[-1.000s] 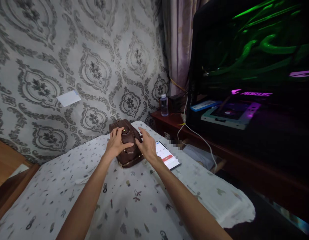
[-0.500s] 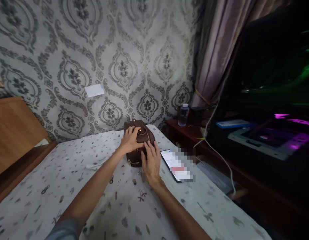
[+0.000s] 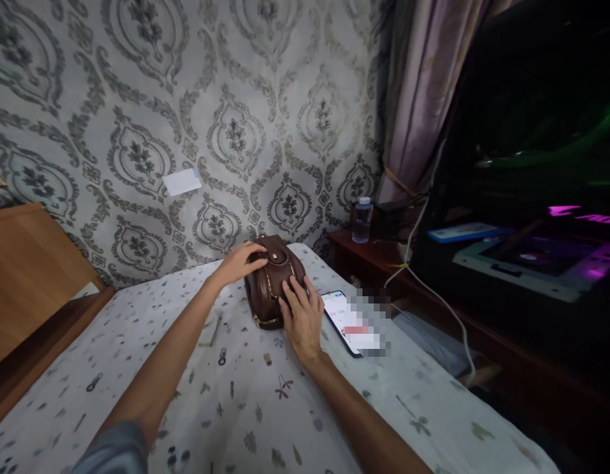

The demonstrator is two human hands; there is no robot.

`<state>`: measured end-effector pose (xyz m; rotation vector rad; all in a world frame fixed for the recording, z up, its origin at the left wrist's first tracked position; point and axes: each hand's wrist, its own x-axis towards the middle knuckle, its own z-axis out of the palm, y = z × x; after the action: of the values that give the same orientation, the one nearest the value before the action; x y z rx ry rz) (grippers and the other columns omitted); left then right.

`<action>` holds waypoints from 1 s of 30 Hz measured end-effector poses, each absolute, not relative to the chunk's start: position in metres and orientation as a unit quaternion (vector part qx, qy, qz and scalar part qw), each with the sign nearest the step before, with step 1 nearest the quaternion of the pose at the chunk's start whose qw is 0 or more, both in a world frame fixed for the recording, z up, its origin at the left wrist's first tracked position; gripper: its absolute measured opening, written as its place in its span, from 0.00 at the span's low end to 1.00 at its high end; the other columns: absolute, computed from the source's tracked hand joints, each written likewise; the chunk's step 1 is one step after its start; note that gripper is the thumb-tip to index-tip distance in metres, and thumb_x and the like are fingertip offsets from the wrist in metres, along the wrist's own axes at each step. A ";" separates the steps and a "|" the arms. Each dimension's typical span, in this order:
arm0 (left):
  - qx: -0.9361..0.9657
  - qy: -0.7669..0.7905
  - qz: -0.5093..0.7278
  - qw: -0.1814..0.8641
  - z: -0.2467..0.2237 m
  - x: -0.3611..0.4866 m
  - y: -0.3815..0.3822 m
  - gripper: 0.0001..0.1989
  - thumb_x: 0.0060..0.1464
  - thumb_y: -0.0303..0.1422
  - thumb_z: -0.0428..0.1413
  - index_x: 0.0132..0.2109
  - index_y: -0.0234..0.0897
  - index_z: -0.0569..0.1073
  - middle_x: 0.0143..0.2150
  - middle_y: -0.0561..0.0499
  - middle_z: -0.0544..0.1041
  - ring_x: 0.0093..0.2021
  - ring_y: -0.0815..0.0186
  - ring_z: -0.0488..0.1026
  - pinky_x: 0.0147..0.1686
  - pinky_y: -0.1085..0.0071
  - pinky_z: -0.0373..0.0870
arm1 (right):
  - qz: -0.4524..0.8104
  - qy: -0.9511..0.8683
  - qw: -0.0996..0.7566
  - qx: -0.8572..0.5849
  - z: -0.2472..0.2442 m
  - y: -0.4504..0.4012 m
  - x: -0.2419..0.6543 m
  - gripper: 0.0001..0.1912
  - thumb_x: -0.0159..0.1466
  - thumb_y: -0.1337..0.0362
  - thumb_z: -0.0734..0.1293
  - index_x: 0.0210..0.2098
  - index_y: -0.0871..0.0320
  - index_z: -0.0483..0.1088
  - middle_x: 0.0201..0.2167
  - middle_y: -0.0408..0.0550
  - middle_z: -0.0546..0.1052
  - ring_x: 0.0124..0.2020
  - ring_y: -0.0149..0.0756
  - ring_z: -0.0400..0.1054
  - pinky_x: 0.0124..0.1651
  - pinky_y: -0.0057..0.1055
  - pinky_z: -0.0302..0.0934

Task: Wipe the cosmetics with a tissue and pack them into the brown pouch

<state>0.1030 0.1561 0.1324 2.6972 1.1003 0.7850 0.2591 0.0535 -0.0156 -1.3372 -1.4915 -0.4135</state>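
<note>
A brown leather handbag with gold zips and a snap-buttoned flap lies on the patterned bedsheet, close to the wall. My left hand is at the bag's upper left, fingers apart and reaching over its top edge near the flap. On the bag's right side rests my right hand, its fingers spread over the leather by the zip. Just right of that hand is a phone with a lit screen, partly blurred out.
A clear bottle stands on the reddish-brown side table. A white cable hangs beside it. To the right is a dark computer case with coloured lights. A wooden headboard is at left; a white card is on the wall.
My left hand has moved left and up off the middle of the bag, uncovering the flap and a gold zip. My right hand stays on the bag's right side. The view has shifted slightly.
</note>
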 end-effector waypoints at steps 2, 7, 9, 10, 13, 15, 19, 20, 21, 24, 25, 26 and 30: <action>0.896 0.360 0.250 0.069 0.135 0.103 0.154 0.19 0.51 0.41 0.62 0.50 0.43 0.77 0.48 0.48 0.77 0.49 0.56 0.74 0.50 0.63 0.70 | -0.168 -0.623 0.525 -0.556 -0.015 0.053 0.259 0.18 0.72 0.62 0.60 0.58 0.54 0.71 0.60 0.52 0.73 0.66 0.51 0.56 0.60 0.51 0.55; 0.869 0.394 0.292 0.062 0.135 0.108 0.158 0.07 0.54 0.35 0.57 0.40 0.41 0.77 0.37 0.49 0.78 0.41 0.57 0.74 0.46 0.63 0.69 | -0.160 -0.622 0.528 -0.555 -0.015 0.054 0.259 0.18 0.72 0.62 0.59 0.59 0.54 0.70 0.60 0.53 0.73 0.67 0.52 0.55 0.60 0.51 0.54; 0.849 0.414 0.322 0.065 0.132 0.109 0.165 0.05 0.55 0.32 0.55 0.37 0.40 0.76 0.31 0.50 0.76 0.36 0.58 0.73 0.42 0.65 0.68 | -0.163 -0.623 0.527 -0.555 -0.015 0.053 0.258 0.18 0.72 0.62 0.59 0.59 0.55 0.70 0.60 0.53 0.73 0.66 0.51 0.55 0.60 0.51 0.54; 0.838 0.422 0.338 0.070 0.130 0.110 0.169 0.04 0.54 0.31 0.55 0.36 0.40 0.75 0.29 0.51 0.75 0.34 0.59 0.72 0.41 0.65 0.67 | -0.165 -0.623 0.525 -0.555 -0.015 0.053 0.258 0.18 0.72 0.62 0.59 0.59 0.55 0.70 0.60 0.53 0.73 0.66 0.51 0.56 0.60 0.51 0.54; 0.810 0.432 0.382 0.100 0.124 0.111 0.181 0.03 0.52 0.30 0.55 0.34 0.38 0.73 0.27 0.53 0.73 0.32 0.62 0.72 0.38 0.68 0.67 | -0.171 -0.621 0.524 -0.557 -0.015 0.052 0.258 0.18 0.72 0.62 0.59 0.58 0.56 0.70 0.60 0.52 0.73 0.66 0.52 0.56 0.60 0.51 0.53; 0.797 0.427 0.407 0.128 0.119 0.112 0.186 0.04 0.52 0.31 0.54 0.34 0.36 0.73 0.28 0.53 0.74 0.33 0.64 0.72 0.37 0.70 0.67 | -0.167 -0.622 0.523 -0.558 -0.014 0.052 0.258 0.18 0.72 0.62 0.59 0.58 0.56 0.70 0.60 0.52 0.73 0.66 0.52 0.56 0.60 0.51 0.53; 0.783 0.407 0.437 0.172 0.112 0.114 0.188 0.06 0.52 0.33 0.53 0.33 0.36 0.71 0.30 0.52 0.76 0.33 0.65 0.73 0.36 0.72 0.67 | -0.157 -0.623 0.529 -0.554 -0.013 0.053 0.257 0.18 0.72 0.63 0.59 0.59 0.55 0.70 0.61 0.53 0.72 0.67 0.51 0.55 0.61 0.51 0.54; 0.782 0.403 0.440 0.179 0.112 0.114 0.186 0.06 0.52 0.34 0.53 0.33 0.36 0.70 0.29 0.52 0.76 0.33 0.65 0.73 0.36 0.71 0.67 | -0.156 -0.623 0.532 -0.552 -0.013 0.053 0.257 0.18 0.72 0.63 0.59 0.59 0.55 0.70 0.61 0.53 0.72 0.67 0.51 0.55 0.61 0.51 0.54; 0.782 0.399 0.442 0.184 0.111 0.114 0.185 0.06 0.52 0.34 0.53 0.33 0.36 0.70 0.29 0.52 0.76 0.33 0.64 0.73 0.36 0.71 0.67 | -0.155 -0.622 0.534 -0.552 -0.013 0.053 0.257 0.19 0.72 0.63 0.59 0.59 0.55 0.69 0.61 0.53 0.72 0.67 0.51 0.55 0.61 0.51 0.54; 0.784 0.392 0.443 0.188 0.112 0.113 0.176 0.06 0.51 0.34 0.52 0.34 0.37 0.71 0.30 0.52 0.76 0.33 0.64 0.74 0.37 0.70 0.68 | -0.153 -0.621 0.537 -0.550 -0.012 0.053 0.257 0.19 0.72 0.63 0.59 0.59 0.56 0.69 0.61 0.52 0.72 0.67 0.51 0.54 0.61 0.50 0.55; 0.787 0.390 0.440 0.187 0.113 0.112 0.173 0.06 0.52 0.34 0.52 0.35 0.37 0.71 0.31 0.52 0.77 0.34 0.64 0.74 0.38 0.70 0.68 | -0.153 -0.621 0.537 -0.551 -0.012 0.053 0.256 0.19 0.72 0.63 0.59 0.59 0.56 0.70 0.61 0.52 0.72 0.67 0.52 0.54 0.61 0.51 0.55; 0.791 0.388 0.435 0.184 0.114 0.112 0.169 0.07 0.52 0.34 0.52 0.35 0.37 0.71 0.31 0.52 0.77 0.35 0.64 0.74 0.39 0.70 0.68 | -0.153 -0.620 0.537 -0.551 -0.012 0.053 0.256 0.18 0.72 0.63 0.59 0.58 0.56 0.70 0.61 0.52 0.72 0.67 0.52 0.54 0.61 0.51 0.54; 0.818 0.380 0.397 0.168 0.120 0.110 0.155 0.07 0.54 0.35 0.52 0.36 0.37 0.73 0.34 0.52 0.78 0.36 0.64 0.74 0.41 0.70 0.69 | -0.142 -0.620 0.538 -0.553 -0.012 0.052 0.256 0.19 0.72 0.64 0.59 0.59 0.54 0.70 0.61 0.52 0.73 0.67 0.51 0.54 0.62 0.52 0.54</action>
<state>0.1099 0.1545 0.1205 2.3274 1.0800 1.1292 0.2562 0.0519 -0.0118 -1.3166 -1.4740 -0.3383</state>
